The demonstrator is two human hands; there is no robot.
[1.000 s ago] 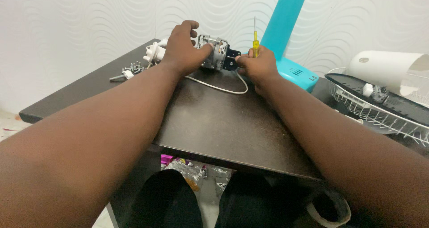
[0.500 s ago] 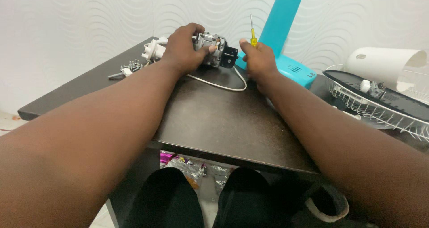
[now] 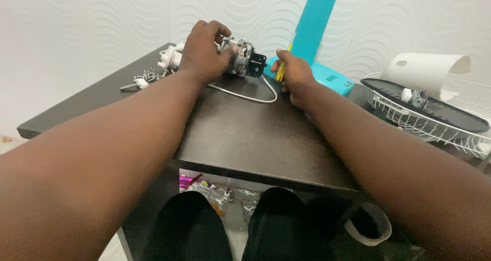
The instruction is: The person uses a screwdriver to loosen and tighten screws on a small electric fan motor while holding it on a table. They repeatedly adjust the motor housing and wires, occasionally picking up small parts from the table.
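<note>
My left hand (image 3: pixel 204 53) grips a small grey electric motor (image 3: pixel 243 58) that rests on the dark table (image 3: pixel 245 133) near the far edge. A white cable (image 3: pixel 244 94) loops from the motor across the tabletop. To the motor's right, my right hand (image 3: pixel 292 74) is closed around a yellow-handled screwdriver (image 3: pixel 280 69); its tip is hidden by my fingers. A white plastic part (image 3: pixel 170 59) lies just left of the motor.
Loose screws and small metal bits (image 3: pixel 143 78) lie at the table's left. A teal stand (image 3: pixel 318 25) with its base (image 3: pixel 330 79) rises behind my right hand. A white wire grille (image 3: pixel 424 117), a dark fan blade and a white housing (image 3: pixel 427 69) sit at the right. Wrappers lie below the table.
My right hand has dropped with the screwdriver, which no longer sticks up above the fist. My left hand stays on the motor.
</note>
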